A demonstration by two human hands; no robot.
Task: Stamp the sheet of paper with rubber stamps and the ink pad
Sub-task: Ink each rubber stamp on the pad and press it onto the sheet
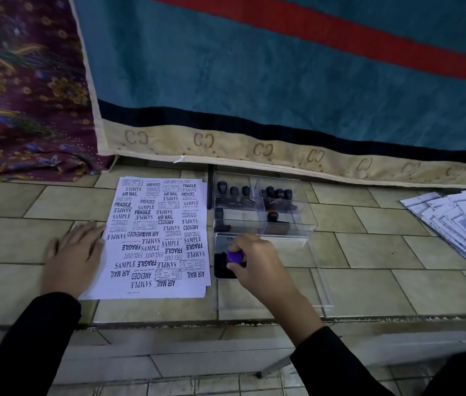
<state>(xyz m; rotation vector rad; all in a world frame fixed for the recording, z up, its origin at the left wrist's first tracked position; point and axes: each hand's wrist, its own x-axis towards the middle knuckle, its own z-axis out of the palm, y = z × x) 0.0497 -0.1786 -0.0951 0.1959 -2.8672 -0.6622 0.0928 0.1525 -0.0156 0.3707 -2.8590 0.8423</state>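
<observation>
A white sheet of paper (157, 238) lies on the tiled ledge, densely covered with black stamped words such as SAMPLE, FRAGILE and AIR MAIL. My left hand (73, 258) rests flat on its left edge, fingers spread. Right of the sheet sits an open ink pad (221, 265) with a dark pad and a pale raised lid. My right hand (254, 260) grips a rubber stamp with a purple knob (235, 256) and holds it down on the pad. A clear plastic box (260, 207) behind the pad holds several black-handled stamps in compartments.
A clear lid (320, 287) lies flat right of the ink pad. A fanned stack of printed papers (460, 224) sits at the far right. Teal and patterned cloths (226, 81) hang at the back. The ledge's front edge (169, 324) drops off near me.
</observation>
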